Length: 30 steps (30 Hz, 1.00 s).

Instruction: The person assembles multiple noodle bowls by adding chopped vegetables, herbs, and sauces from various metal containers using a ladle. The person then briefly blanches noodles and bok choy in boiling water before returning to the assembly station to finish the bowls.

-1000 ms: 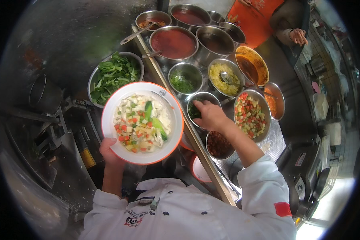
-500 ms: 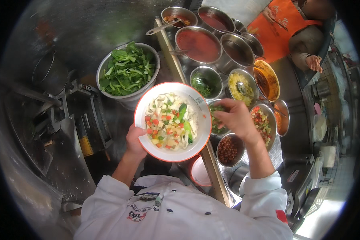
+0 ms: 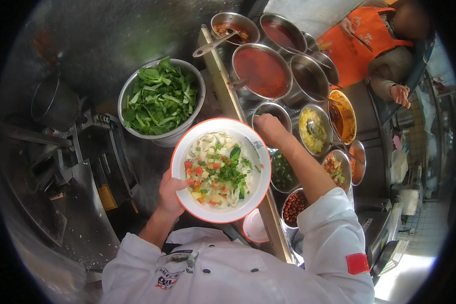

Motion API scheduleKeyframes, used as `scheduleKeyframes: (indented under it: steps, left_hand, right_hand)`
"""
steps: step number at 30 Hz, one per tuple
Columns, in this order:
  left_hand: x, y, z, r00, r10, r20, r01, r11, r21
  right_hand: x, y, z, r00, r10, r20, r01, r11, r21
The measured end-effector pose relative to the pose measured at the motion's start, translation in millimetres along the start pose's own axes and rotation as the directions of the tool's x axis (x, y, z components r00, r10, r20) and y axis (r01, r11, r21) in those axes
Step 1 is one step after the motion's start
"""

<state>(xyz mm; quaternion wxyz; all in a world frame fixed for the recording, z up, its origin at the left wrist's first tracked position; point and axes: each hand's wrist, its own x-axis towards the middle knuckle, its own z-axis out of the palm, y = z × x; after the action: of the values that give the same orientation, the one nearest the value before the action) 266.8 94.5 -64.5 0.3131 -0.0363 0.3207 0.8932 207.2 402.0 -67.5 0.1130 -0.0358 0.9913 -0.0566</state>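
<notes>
My left hand (image 3: pixel 171 195) grips the left edge of a white bowl (image 3: pixel 261 175) with an orange-red rim, thumb over the rim. The bowl holds wide pale noodles (image 3: pixel 215 141), diced red and yellow vegetables (image 3: pixel 198 171), green leaves and a heap of chopped herbs (image 3: pixel 231 175). To its right, my right hand (image 3: pixel 270 128) reaches down into a round steel container (image 3: pixel 283 114), fingers curled. The fingertips are hidden, so what they hold cannot be made out. Just below that forearm stands a container of chopped greens (image 3: pixel 282 169).
Pots of red sauce (image 3: pixel 262 71) and dark liquid stand beyond, with a ladle (image 3: pixel 213 45) across one. Yellow mince (image 3: pixel 312 131), diced peppers (image 3: pixel 335 167) and peanuts (image 3: pixel 294 206) sit to the right. Left is a tub of leafy greens (image 3: pixel 159 96). A person in an orange apron (image 3: pixel 354 43) stands far right.
My right hand has moved up and away from the lower greens container into the herb container. Chopped herbs now lie on the noodles. The bowl sits slightly lower in view.
</notes>
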Motion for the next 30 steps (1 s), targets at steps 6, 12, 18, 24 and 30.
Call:
scheduleKeyframes:
  steps: [6,12,18,24,30]
  left_hand:
    - [14,3,-3,1.000,0.008,0.011,-0.007,1.000,-0.027]
    - [16,0,-1,0.999,0.006,0.032,-0.005,1.000,-0.020]
    - [-1,-8,12,0.997,-0.005,0.073,0.009,0.999,-0.048]
    - [-17,-23,17,0.997,-0.018,0.075,0.015,0.999,0.042]
    - [-32,-32,2,0.999,-0.004,0.036,0.003,0.999,0.032]
  right_hand:
    - [-13,6,-25,0.978,0.089,-0.190,-0.031,0.958,0.287]
    - [-57,-40,-85,0.933,0.357,0.034,-0.170,0.357,0.918]
    - [-80,-96,-86,0.995,0.021,-0.103,0.063,0.663,0.746]
    - [-102,-81,-78,0.805,-0.107,-0.583,0.356,0.874,0.331]
    - [-41,-15,-51,0.979,0.045,-0.197,-0.023,0.993,0.112]
